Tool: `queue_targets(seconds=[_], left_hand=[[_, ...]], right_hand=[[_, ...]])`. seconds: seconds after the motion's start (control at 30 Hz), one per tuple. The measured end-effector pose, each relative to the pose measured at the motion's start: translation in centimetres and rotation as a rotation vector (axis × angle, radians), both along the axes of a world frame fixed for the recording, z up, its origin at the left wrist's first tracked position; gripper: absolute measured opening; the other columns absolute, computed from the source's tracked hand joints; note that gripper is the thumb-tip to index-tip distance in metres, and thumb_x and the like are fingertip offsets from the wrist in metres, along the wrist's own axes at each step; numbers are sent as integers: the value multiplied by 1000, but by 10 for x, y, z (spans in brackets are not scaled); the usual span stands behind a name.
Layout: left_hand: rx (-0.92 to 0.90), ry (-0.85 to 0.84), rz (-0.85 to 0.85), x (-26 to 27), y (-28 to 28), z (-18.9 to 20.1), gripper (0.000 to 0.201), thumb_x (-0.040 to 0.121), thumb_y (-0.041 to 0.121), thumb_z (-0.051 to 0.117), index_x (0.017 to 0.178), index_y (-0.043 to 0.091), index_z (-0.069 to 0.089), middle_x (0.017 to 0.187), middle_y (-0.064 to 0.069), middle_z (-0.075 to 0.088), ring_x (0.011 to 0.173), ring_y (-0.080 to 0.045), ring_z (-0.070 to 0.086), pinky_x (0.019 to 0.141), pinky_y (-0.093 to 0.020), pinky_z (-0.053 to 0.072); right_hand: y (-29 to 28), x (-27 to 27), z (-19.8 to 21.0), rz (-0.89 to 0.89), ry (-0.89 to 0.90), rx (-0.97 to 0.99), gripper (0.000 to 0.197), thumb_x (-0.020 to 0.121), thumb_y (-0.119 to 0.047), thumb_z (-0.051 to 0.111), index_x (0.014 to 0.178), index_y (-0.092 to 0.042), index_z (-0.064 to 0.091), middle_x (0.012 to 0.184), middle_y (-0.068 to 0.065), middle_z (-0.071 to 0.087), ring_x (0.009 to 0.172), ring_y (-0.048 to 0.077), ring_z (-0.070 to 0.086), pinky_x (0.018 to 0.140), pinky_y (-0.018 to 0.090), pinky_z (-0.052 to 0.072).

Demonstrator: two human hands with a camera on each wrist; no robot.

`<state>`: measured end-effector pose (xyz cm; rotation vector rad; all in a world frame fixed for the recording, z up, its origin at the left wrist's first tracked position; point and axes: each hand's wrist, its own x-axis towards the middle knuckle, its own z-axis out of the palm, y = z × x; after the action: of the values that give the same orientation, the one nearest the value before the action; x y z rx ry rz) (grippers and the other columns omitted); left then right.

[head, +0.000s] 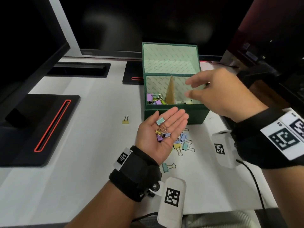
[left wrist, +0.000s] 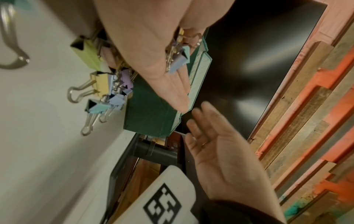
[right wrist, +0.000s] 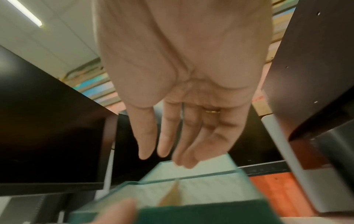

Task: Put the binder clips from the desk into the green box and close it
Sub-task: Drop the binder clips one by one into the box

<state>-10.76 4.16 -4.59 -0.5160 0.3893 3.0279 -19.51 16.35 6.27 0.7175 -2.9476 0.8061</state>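
Observation:
The green box (head: 174,115) stands open on the white desk, its lid (head: 170,59) upright at the back. A brown cardboard divider (head: 171,91) splits it, and several binder clips (head: 154,99) lie in the left compartment. My left hand (head: 171,116) is palm up in front of the box, fingers straight, carrying several clips (head: 162,130) (left wrist: 178,59). My right hand (head: 190,88) (right wrist: 172,144) hovers over the right compartment, fingers spread and holding nothing. Loose clips lie on the desk: a pile (head: 184,143) (left wrist: 103,84) under my left hand, a teal one (head: 167,167) and a yellow one (head: 125,121).
A dark monitor (head: 29,46) and its black base with a red-lined slot (head: 52,125) fill the left side. A second black base (head: 133,73) touches the box's left rear. A black cable (head: 256,181) runs near the desk's right edge.

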Motion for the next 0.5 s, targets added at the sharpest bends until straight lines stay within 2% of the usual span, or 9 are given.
queue_targets(seconds=[0.1,0.13,0.17,0.23,0.27,0.3,0.33,0.43,0.5], left_hand=[[-43,1,6,1,3,1,52,102,26,38,90,-8,75,94,-25,73,86,-33,74,81,-42,60],[-51,-3,8,0,4,-1,53,102,26,39,84,-6,77,87,-21,74,81,-30,74,79,-40,61],[-58,-12,10,0,5,-1,51,102,26,40,83,-3,78,88,-18,75,84,-28,74,81,-39,60],[-73,-48,7,1,4,-1,42,101,28,44,100,0,75,108,-15,71,109,-30,67,97,-43,52],[-76,-72,6,0,4,-1,40,101,29,46,111,0,71,114,-15,66,118,-30,61,101,-44,48],[-84,-91,6,0,3,-1,40,100,30,46,117,1,67,113,-15,64,118,-29,60,99,-42,49],[-94,-101,7,0,3,0,40,101,30,45,116,1,67,108,-13,64,109,-26,63,91,-38,53],[-98,-89,7,-1,4,-2,48,102,30,42,86,2,78,82,-12,72,71,-20,71,64,-28,59],[-109,-60,3,0,4,-2,55,102,31,39,77,3,79,79,-13,74,66,-21,73,62,-28,59]], right_hand=[[-10,26,-4,143,-53,43,13,87,-30,69,98,-35,72,89,-15,68,75,-3,61,61,8,40],[-13,33,-8,196,-85,97,15,87,-28,69,100,-35,72,87,-15,69,73,-4,63,63,8,45],[-16,38,-14,242,-105,155,19,86,-27,69,103,-35,73,85,-14,70,73,-1,65,68,14,52],[-22,44,-26,289,-80,270,24,84,-30,69,106,-40,70,87,-11,69,79,10,67,73,31,57],[-24,46,-31,289,-53,301,25,84,-30,68,106,-42,69,90,-9,68,82,14,65,74,34,57],[-25,47,-34,284,-35,305,24,84,-30,68,104,-43,68,91,-8,67,83,16,65,73,35,56],[-25,47,-35,280,-24,291,20,84,-29,68,100,-40,68,91,-8,65,83,17,64,74,36,56],[-22,50,-37,271,-14,230,11,81,-24,70,87,-32,65,85,-11,63,79,15,64,72,37,57],[-20,52,-37,261,-27,205,10,80,-25,72,84,-31,64,80,-11,65,76,12,64,70,36,57]])
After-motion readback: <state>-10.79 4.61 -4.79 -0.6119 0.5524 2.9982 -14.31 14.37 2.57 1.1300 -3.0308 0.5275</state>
